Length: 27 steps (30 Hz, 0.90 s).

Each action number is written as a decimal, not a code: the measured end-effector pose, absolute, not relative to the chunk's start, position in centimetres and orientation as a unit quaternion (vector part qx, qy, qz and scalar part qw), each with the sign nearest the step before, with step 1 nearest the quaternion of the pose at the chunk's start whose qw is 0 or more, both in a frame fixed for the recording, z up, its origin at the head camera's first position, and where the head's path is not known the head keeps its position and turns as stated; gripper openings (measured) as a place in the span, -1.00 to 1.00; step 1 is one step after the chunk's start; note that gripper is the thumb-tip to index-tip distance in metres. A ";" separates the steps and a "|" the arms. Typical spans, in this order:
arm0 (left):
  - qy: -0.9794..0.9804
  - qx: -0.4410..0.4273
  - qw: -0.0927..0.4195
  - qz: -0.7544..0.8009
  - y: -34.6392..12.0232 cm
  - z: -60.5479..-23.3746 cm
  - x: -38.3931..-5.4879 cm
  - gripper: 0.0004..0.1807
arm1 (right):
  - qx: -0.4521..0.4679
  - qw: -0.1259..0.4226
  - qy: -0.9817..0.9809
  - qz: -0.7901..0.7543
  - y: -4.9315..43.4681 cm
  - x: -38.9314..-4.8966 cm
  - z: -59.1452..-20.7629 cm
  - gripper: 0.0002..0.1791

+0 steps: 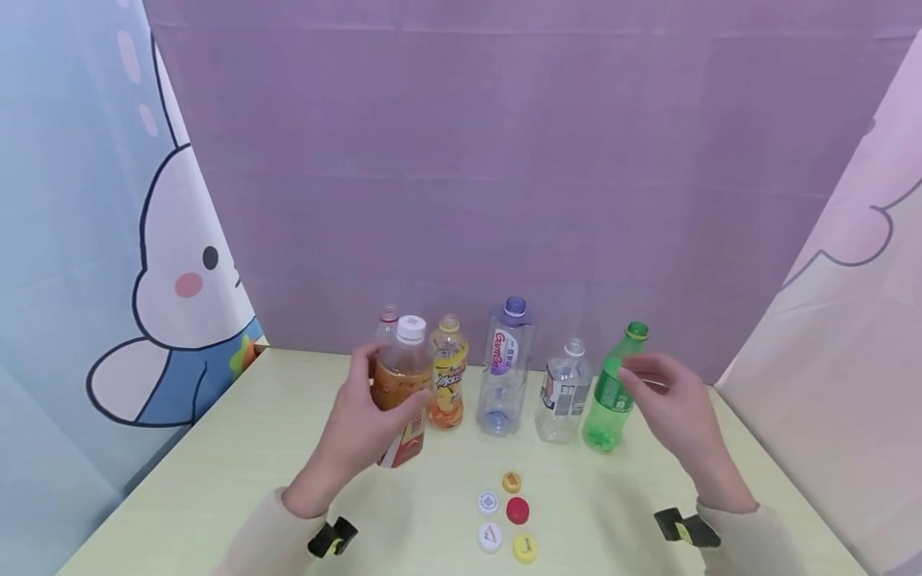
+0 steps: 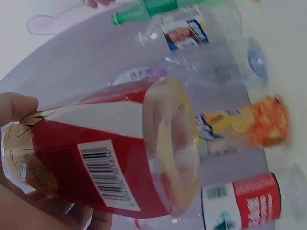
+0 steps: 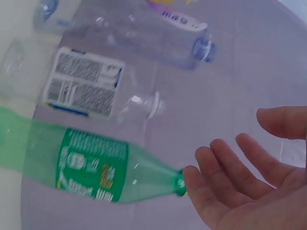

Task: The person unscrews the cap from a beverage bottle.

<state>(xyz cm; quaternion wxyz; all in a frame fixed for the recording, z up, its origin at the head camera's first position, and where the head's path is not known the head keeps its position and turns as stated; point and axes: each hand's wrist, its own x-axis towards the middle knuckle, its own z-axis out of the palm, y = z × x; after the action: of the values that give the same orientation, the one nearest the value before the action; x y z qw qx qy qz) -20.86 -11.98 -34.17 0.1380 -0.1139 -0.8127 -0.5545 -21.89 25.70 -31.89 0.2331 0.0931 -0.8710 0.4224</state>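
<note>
My left hand (image 1: pixel 354 424) grips a plastic bottle (image 1: pixel 403 384) with an orange-brown and red label and a white cap, holding it tilted above the table. The left wrist view shows the bottle's base and barcode. On the right, my right hand (image 1: pixel 673 408) is raised with loosely bent fingers and holds nothing. Nearest to it stands a green bottle (image 1: pixel 611 400) with a green label. In the right wrist view the fingertips (image 3: pixel 191 175) overlap the green bottle's neck; I cannot tell whether they touch.
Along the back stand an orange-labelled bottle (image 1: pixel 448 380), a tall bluish bottle (image 1: pixel 504 380), a clear bottle (image 1: pixel 565 400) and a partly hidden red-ringed bottle (image 1: pixel 388 314). Loose caps lie in front: orange (image 1: pixel 511 482), red (image 1: pixel 517 510), yellow (image 1: pixel 525 549), and two white, including one upper cap (image 1: pixel 487 502).
</note>
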 end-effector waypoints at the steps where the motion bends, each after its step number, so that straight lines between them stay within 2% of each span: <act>1: -0.810 -0.123 0.136 -0.557 -11.7 -34.1 -20.5 -0.17 | 0.094 0.229 -0.870 0.425 25.2 -21.8 -31.7 -0.62; 11: -0.786 -0.180 0.113 -0.580 -9.0 -33.0 -17.8 -0.19 | 0.135 0.199 -0.860 0.450 21.2 -20.5 -30.7 -0.66; 15: -0.788 -0.196 0.100 -0.575 -7.9 -33.1 -17.2 -0.18 | 0.170 0.214 -0.845 0.459 20.0 -20.0 -30.7 -0.72; 21: -0.813 -0.204 0.093 -0.537 -7.1 -33.3 -16.4 -0.16 | 0.201 0.251 -0.827 0.462 18.9 -19.3 -30.3 -0.66; 27: -0.829 -0.216 0.104 -0.506 -6.9 -33.4 -16.3 -0.15 | 0.200 0.246 -0.819 0.478 18.2 -18.1 -29.7 -0.65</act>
<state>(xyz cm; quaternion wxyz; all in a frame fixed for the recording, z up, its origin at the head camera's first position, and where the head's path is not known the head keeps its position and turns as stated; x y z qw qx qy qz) -16.28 -6.92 -33.36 0.1041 -0.2165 -0.8287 -0.5056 -18.07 18.22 -29.71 0.2455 0.1999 -0.8193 0.4779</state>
